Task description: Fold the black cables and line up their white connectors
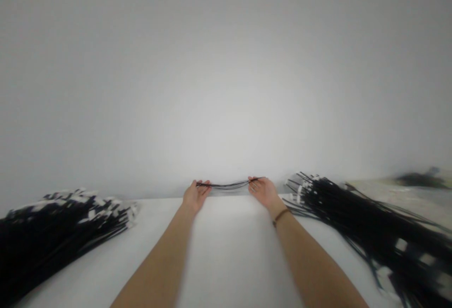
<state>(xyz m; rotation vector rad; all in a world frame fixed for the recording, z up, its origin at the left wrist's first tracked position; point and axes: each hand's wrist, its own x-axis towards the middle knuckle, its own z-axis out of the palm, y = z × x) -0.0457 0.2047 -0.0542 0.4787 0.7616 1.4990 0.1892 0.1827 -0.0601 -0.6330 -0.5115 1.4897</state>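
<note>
Two hands (pixel 230 190) hold thin black cables (pixel 229 186) above a white table (pixel 226 256).

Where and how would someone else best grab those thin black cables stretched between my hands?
Probably the middle of the thin black cables, pinched together from above: your left hand and right hand occupy the end portions, leaving a slightly sagging, spread span exposed.

The left pile (pixel 60 232) and right pile (pixel 367 223) are running past the frame's edges, their white tips blurring; both forearms are leaving the bottom edge.
</note>
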